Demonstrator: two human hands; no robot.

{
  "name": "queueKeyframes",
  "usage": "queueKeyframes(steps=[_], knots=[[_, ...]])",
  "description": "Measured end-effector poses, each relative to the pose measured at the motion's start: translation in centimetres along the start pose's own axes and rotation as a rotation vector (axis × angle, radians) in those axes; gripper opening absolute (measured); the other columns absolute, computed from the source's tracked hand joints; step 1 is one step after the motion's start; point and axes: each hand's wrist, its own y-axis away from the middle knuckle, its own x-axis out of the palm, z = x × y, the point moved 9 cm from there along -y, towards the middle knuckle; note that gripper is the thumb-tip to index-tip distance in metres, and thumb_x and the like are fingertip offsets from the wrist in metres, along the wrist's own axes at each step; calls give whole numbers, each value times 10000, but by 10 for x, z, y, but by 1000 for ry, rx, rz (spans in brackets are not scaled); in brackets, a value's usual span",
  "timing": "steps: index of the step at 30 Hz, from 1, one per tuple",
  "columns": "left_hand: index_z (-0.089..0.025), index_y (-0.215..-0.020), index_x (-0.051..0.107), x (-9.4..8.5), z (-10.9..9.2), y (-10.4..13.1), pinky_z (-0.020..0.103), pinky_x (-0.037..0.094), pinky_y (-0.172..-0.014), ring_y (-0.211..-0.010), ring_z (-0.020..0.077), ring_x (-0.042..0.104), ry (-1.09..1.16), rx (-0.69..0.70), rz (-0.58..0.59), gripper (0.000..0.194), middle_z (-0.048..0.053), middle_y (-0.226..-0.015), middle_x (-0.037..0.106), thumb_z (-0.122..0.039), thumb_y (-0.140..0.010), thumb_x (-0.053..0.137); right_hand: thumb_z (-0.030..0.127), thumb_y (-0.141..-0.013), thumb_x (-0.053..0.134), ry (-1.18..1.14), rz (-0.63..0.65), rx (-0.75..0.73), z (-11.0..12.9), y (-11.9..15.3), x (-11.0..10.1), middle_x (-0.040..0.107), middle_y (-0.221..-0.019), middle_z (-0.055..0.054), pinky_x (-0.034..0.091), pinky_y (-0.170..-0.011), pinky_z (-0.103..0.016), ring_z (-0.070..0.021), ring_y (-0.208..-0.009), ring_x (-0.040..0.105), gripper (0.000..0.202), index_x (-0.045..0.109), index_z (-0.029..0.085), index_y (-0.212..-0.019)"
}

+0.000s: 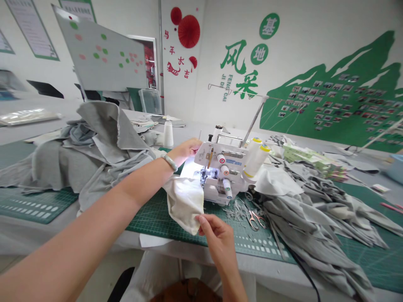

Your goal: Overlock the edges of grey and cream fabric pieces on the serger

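Whiteboard (107, 56) and green wall mural (302, 98) at the back; green cutting mat (147, 220) on the counter (252, 267), sewing machine (214, 191) on the mat, work light on. Cream fabric (185, 201) runs from the needle area toward the person, over the mat. Right hand (217, 233): fingers pinched together on its near corner. Left hand (190, 147) is at the machine's upper left side; fingertips partly hidden, can't tell gap or grip. Scissors (252, 220) beside thread scraps (234, 209), right of the machine. Grey fabric (63, 161) heaped both sides.

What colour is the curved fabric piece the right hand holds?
The fabric piece is cream, best in head view.
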Motion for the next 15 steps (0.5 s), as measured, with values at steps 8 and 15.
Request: queueKeyframes(steps=[8, 15], knots=[[-106, -707, 610, -25, 8, 11, 223, 418, -545, -486, 83, 486, -43, -29, -236, 226, 8, -561, 561, -293, -833, 593, 439, -845, 628, -9, 28, 11, 0, 2, 3, 615, -615, -5, 430, -585, -217, -127, -606, 550, 299, 730, 170, -767], [-126, -922, 686, -42, -11, 43, 287, 438, -849, -922, 175, 623, -65, 196, -304, 262, 86, -973, 708, -340, -835, 562, 448, -832, 632, -16, 41, 6, 0, 1, 6, 615, -610, -9, 423, -575, -217, -127, -598, 541, 314, 730, 159, -756]])
